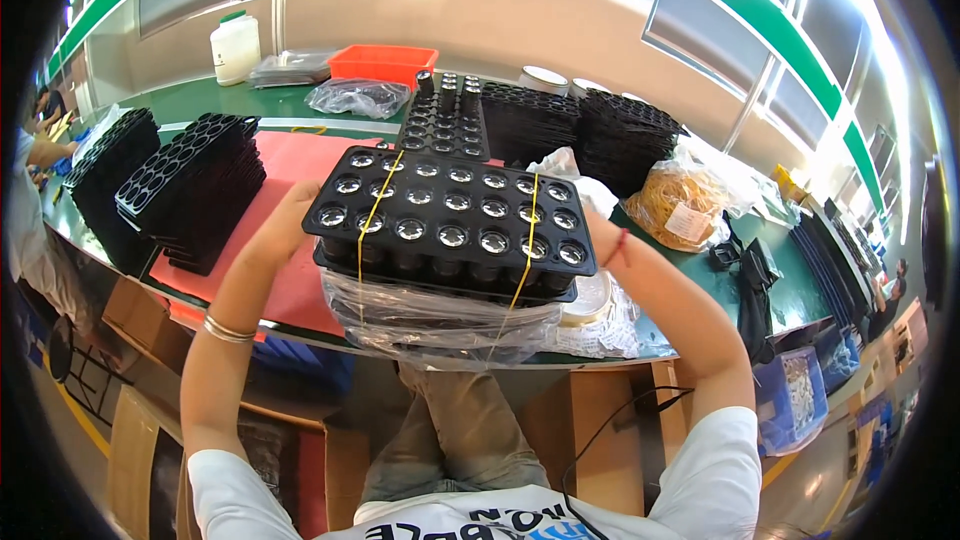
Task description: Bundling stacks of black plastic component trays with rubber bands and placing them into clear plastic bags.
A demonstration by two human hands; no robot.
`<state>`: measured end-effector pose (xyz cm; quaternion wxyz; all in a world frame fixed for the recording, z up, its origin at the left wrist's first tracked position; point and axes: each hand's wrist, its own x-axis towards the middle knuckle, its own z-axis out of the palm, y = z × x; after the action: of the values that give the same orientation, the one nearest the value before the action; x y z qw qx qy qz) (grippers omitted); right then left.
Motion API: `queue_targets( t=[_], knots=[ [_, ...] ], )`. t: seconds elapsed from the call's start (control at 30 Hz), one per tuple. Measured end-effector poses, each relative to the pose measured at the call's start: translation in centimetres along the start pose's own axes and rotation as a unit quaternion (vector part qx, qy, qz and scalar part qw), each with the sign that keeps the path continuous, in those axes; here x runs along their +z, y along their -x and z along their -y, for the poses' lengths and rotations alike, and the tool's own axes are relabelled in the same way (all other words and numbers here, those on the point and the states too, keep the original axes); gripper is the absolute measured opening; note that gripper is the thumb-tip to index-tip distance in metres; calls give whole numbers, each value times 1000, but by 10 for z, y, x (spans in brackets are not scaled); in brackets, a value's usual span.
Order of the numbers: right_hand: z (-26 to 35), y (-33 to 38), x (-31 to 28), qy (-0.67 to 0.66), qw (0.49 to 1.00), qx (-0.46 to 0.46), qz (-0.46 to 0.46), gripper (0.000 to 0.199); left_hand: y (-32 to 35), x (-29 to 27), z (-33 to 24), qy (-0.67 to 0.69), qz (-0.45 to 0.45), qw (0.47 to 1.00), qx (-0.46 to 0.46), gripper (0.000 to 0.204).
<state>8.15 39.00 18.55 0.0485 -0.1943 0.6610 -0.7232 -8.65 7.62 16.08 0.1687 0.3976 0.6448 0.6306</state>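
Between my hands is a stack of black plastic trays (435, 215), slightly tilted toward me at the table's near edge. Its top tray holds rows of shiny, round, clear-topped parts. Two yellow bands (527, 240) run across it, one near each end. Crumpled clear plastic film (430, 325) lies under and in front of the stack. My left hand (297, 212) grips the left end, and my right hand (603, 235) grips the right end. The fingers of both hands are largely hidden by the tray's ends.
Black tray stacks (195, 190) stand on the left of the pink mat (290, 165), with others (525, 125) at the back. Behind my stack lies a partly filled tray (445, 130). An orange bin (385, 65) and a bag of yellow bands (680, 205) flank these. Cardboard boxes (605, 430) sit below.
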Motion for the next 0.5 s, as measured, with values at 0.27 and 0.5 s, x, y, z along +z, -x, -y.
queue_targets(
  t=[0.27,0.5],
  knots=[
    [32,26,-4,165,961,130,-180,29,5,16,-42,79,-18,994,-72,39],
    [54,29,10,318,923,116,-183,23,-3,11,-55,40,-36,993,-105,26]
  ],
)
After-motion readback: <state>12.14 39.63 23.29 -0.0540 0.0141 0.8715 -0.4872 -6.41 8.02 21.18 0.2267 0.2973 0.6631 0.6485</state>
